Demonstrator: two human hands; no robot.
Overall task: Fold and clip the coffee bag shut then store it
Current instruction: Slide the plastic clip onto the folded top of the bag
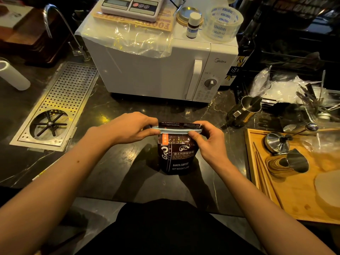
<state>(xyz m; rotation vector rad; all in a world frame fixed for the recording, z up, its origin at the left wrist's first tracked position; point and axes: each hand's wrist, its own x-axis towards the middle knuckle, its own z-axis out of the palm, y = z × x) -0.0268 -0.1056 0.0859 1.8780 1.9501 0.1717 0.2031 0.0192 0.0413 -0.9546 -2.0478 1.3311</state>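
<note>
A dark brown coffee bag [176, 157] stands upright on the black marble counter [117, 168], its top folded over. A long pale blue clip [174, 130] lies across the fold. My left hand [128, 127] pinches the clip's left end together with the bag top. My right hand [207, 138] pinches the clip's right end, thumb in front. Whether the clip is snapped closed is hidden by my fingers.
A white microwave [161, 70] stands just behind the bag, with a scale [132, 6], a tape roll [222, 23] and a small bottle [193, 24] on top. A perforated drain tray [60, 100] lies left. A steel pitcher [246, 109] and a wooden tray [294, 205] with metal tools sit right.
</note>
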